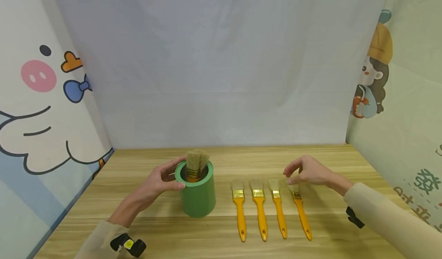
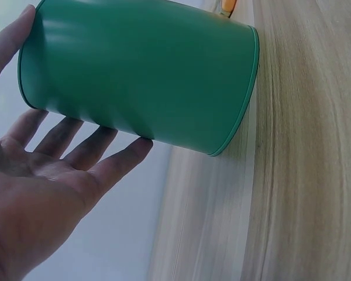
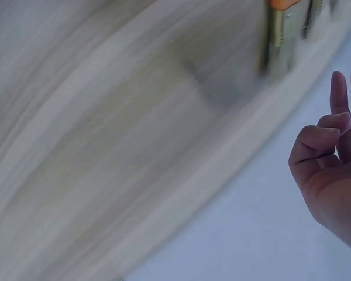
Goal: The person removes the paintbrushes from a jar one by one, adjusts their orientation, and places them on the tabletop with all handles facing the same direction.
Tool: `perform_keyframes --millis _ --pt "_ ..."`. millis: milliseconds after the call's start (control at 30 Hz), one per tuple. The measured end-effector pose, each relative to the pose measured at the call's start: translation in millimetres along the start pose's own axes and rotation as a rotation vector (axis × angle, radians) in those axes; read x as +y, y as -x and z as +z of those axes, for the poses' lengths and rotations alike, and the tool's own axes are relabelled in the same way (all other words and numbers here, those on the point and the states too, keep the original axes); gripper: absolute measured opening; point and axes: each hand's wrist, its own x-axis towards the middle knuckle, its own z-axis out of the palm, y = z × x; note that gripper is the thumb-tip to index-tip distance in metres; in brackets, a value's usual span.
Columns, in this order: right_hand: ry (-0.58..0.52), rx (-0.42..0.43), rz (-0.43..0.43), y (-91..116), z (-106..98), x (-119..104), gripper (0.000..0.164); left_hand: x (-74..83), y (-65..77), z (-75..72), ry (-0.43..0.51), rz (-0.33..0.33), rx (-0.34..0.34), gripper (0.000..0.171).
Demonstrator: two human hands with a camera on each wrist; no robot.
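Observation:
On the wooden table stands a green cylindrical can (image 1: 198, 201) with paintbrushes (image 1: 195, 165) in it, their bristles upward. My left hand (image 1: 156, 182) holds the can from its left side, thumb at the front of the rim and fingers behind; the left wrist view shows the fingertips touching the can wall (image 2: 140, 76). Right of the can, several orange-handled paintbrushes lie in a row, bristles away from me. Above the bristles of the rightmost paintbrush (image 1: 302, 216) is my right hand (image 1: 310, 170), fingers loosely bent. In the right wrist view nothing shows between its fingers.
The other paintbrushes in the row are the left one (image 1: 240, 216), a second (image 1: 260, 216) and a third (image 1: 280, 216). A pale cloth (image 1: 221, 67) hangs behind the table (image 1: 155, 232). Printed cloths flank both sides.

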Motion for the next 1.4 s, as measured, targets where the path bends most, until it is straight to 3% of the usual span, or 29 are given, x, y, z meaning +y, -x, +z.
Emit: perform_keyframes --millis 300,567,1000,1400 --pt "-0.027 -0.039 -0.044 -8.4 11.9 -32.2 0.015 0.5 0.2 0.2 -0.003 0.012 -0.008 0.083" --pt "-0.053 -0.051 -0.072 -12.0 23.7 -59.2 0.019 1.3 0.4 0.1 -0.007 0.022 -0.007 0.082" --pt "-0.062 -0.032 -0.111 -20.0 46.1 -94.7 0.026 -0.3 1.1 0.0 0.002 0.003 -0.002 0.083" --pt "-0.1 0.037 -0.19 -40.4 65.4 -138.8 0.027 -1.4 0.0 -0.8 -0.002 0.025 -0.01 0.082"
